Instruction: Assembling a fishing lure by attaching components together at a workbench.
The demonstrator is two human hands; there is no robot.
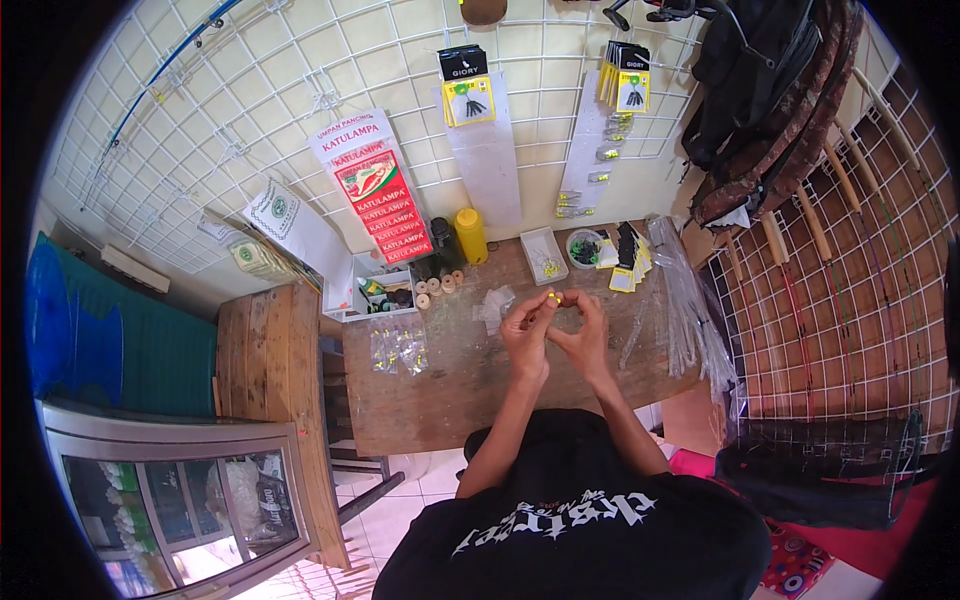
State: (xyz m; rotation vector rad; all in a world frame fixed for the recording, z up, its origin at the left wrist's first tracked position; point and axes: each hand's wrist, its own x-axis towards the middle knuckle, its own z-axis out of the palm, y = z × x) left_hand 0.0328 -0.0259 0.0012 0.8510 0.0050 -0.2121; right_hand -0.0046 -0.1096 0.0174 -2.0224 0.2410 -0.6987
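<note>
Above the middle of the wooden table (440, 395), my left hand (526, 332) and my right hand (584, 332) meet at the fingertips. Pinched between them is a tiny yellow piece (553, 297), too small to make out its kind. Both hands are closed, thumbs and forefingers pressed toward it. Just beyond them a white tray (545, 256) holds small yellow and metallic pieces. To its right stands a round tub (583, 245) of dark and green small parts. Left of my left hand lie small clear plastic bags (492, 308).
Black and yellow cards (628, 262) and long clear plastic strips (690, 310) lie at the right. At left are filled clear packets (398, 345), a white box (350, 300), wooden spools (435, 287) and a yellow bottle (470, 236). A white wire grid (545, 75) backs the table.
</note>
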